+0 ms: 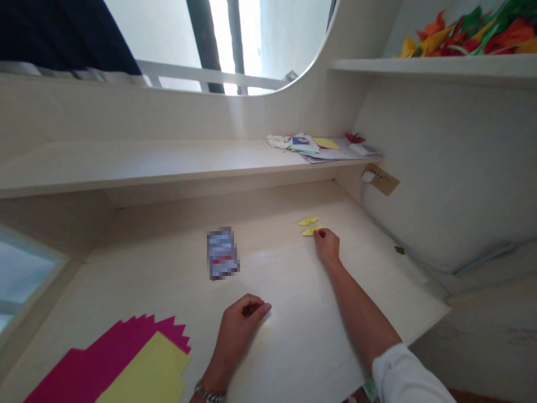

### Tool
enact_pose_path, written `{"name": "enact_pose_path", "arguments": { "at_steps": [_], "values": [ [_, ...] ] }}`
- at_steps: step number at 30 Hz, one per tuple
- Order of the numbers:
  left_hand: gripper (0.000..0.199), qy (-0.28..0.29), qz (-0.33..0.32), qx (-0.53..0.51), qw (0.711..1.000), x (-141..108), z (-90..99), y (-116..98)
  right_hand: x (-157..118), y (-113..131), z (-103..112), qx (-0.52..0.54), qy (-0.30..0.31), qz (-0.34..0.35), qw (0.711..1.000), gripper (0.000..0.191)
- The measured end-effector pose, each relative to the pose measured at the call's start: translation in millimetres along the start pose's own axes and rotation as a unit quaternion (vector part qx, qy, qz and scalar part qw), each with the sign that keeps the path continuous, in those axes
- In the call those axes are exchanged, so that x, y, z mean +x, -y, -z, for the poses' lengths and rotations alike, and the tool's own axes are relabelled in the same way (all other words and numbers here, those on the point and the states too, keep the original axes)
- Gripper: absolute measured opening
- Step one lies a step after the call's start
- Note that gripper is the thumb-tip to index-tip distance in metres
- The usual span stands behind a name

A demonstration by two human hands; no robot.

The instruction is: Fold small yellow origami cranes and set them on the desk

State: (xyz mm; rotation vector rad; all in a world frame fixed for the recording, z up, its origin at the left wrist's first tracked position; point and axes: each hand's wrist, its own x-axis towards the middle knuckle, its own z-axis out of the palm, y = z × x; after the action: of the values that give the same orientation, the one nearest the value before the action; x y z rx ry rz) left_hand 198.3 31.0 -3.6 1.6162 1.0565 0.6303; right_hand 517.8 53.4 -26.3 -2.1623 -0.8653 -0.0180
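Observation:
My right hand (pixel 328 245) reaches to the far right of the desk, its fingertips pinched on the end of a small yellow folded paper piece (pixel 309 232). A second yellow folded paper piece (pixel 308 221), also pointed at both ends, lies just behind it. Nearer to me, my left hand (pixel 243 322) rests over the middle of the desk. Its fingers are curled, with thumb and forefinger brought together and nothing visible between them. At the lower left lie magenta paper sheets (pixel 100 355), fanned out, with yellow paper sheets (pixel 146 372) partly on top.
A blurred-out small card or packet (pixel 222 253) lies on the pale desk (pixel 168 285). Papers (pixel 335 151) sit on the raised shelf (pixel 146 159). A socket (pixel 381 179) with a cable is on the right wall. Colourful folded items (pixel 474 36) fill the upper shelf; a mirror (pixel 268 81) stands behind.

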Motion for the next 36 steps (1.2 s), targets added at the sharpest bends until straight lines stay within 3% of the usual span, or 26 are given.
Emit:
{"name": "enact_pose_path", "arguments": {
  "at_steps": [18, 30, 36],
  "values": [
    [0.02, -0.002, 0.001, -0.001, 1.0, 3, -0.6, 0, 6, -6, -7, -0.045, 0.006, 0.008, 0.999, 0.026],
    [0.022, 0.014, -0.001, 0.005, 1.0, 2, -0.5, 3, 6, -9, -7, -0.003, -0.004, 0.007, 1.0, 0.026],
    [0.022, 0.015, -0.041, 0.064, 0.997, -3, 5.6, -14, -24, 2, 2, 0.051, -0.011, 0.0, 0.999, 0.043]
  ]
}}
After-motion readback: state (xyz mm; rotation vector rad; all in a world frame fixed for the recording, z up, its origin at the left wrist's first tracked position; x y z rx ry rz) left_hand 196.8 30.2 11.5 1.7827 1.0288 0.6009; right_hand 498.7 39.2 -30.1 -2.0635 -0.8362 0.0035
